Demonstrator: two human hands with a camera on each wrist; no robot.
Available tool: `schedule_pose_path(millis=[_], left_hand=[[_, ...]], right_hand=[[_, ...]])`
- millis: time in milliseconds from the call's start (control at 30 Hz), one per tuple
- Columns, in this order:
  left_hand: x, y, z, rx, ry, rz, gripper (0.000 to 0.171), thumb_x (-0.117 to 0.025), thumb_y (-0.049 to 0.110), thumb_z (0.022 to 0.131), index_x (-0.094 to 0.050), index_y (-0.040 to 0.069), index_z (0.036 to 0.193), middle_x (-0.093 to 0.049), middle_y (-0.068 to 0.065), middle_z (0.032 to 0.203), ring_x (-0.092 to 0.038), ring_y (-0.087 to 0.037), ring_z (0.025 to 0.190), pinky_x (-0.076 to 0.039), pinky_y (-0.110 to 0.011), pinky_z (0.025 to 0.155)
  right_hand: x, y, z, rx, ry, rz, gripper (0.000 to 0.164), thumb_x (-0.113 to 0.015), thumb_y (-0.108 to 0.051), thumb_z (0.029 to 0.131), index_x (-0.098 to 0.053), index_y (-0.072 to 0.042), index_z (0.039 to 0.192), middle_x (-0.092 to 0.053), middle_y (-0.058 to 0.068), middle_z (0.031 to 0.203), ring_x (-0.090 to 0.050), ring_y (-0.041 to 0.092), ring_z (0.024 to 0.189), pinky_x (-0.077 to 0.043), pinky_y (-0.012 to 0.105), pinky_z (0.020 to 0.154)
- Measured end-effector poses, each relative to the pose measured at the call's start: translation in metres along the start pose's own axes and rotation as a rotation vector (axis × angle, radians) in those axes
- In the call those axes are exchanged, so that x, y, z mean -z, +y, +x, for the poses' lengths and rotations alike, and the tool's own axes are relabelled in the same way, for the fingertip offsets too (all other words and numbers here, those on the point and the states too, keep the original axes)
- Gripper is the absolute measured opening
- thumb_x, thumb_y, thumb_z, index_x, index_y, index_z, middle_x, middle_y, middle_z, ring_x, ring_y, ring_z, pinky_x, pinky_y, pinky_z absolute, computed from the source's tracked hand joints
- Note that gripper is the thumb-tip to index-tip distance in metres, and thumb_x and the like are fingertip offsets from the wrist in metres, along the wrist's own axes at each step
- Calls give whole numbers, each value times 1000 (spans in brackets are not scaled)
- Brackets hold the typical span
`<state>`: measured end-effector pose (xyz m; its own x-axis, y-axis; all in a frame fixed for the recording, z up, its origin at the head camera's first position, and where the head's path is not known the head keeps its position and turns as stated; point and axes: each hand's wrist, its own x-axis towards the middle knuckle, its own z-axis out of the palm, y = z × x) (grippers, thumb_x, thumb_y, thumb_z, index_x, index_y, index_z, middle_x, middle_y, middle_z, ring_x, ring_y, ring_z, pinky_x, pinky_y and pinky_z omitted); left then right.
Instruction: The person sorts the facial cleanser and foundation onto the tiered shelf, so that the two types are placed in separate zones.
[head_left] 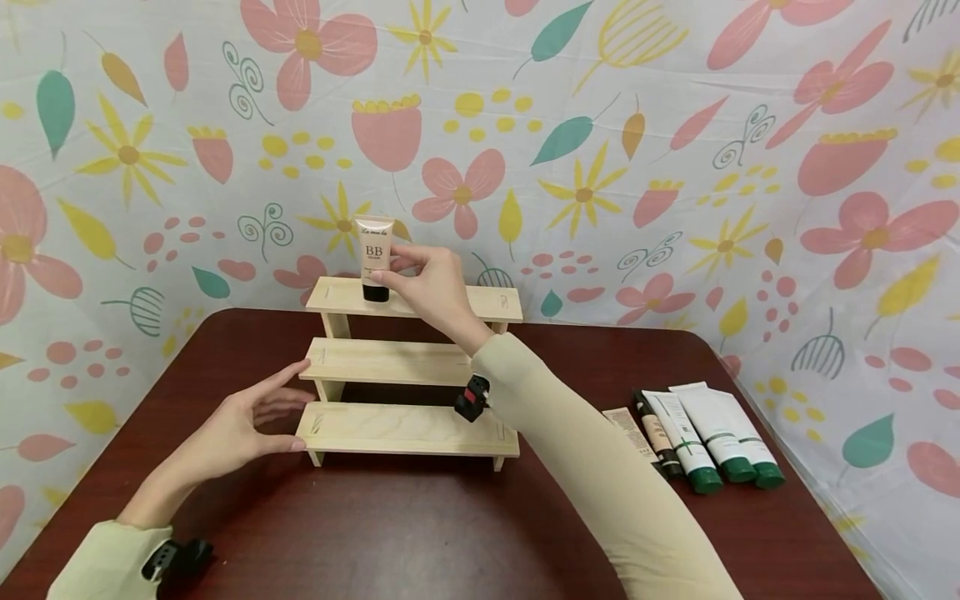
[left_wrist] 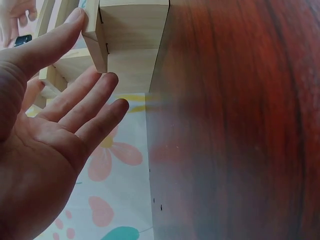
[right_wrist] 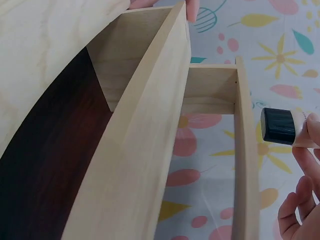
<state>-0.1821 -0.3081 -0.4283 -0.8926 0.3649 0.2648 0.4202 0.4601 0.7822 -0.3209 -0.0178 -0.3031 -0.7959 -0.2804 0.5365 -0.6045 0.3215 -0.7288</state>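
Note:
My right hand pinches a beige BB cream tube between thumb and fingers. The tube is upright, black cap down, at the left part of the top step of a three-step wooden display rack. In the right wrist view the cap shows a little above that step's edge. At the rack's left end is my left hand, its fingers spread and loosely bent. Its thumb meets the end of the lowest step, and its index fingertip lies at the middle step; the left wrist view shows the palm holding nothing.
Right of the rack on the dark red table lie several white tubes with green caps, a slim beige-and-black tube and a beige printed item partly behind my right sleeve. A flower-patterned cloth hangs behind the table.

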Motion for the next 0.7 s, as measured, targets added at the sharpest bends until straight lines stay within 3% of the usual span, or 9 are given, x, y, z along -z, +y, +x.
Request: schedule_pose_path(millis=[233,400,500,700], left_hand=[[0,0,-1,11,1,15,104,-94,16,81,-36,23,166,-71,-8,129,-69,-22,117,-52,-22,97],[-1,0,-2,19,-2,14,104,-94,17,81,-35,23,167,-71,-8,130,-70,-23,117,-52,-23,97],[-1,1,-1,22,-2,16,104,-94,17,81,-35,24,166,-71,-7,129,-70,-22,117,-51,-23,97],[-2,1,-1,25,0,18,104,-94,16,81,-35,24,167,-72,-7,129,-70,-24,116,-52,-23,96]], right_hand=[[-14,2,7,-17,1,-23,41,-89,-25,89,-79,-11,126,-79,0,94,-71,13,93,-47,25,63],[-20,-3,8,-16,-8,-49,42,-89,-26,89,-79,-13,127,-79,-2,94,-69,10,96,-39,24,55],[-23,-5,9,-20,-18,-84,42,-89,-28,89,-79,-14,128,-79,-3,95,-68,12,89,-34,25,51],[-27,-8,11,-31,-31,-109,44,-87,-28,90,-77,-14,130,-79,-2,96,-71,14,92,-45,24,58]])
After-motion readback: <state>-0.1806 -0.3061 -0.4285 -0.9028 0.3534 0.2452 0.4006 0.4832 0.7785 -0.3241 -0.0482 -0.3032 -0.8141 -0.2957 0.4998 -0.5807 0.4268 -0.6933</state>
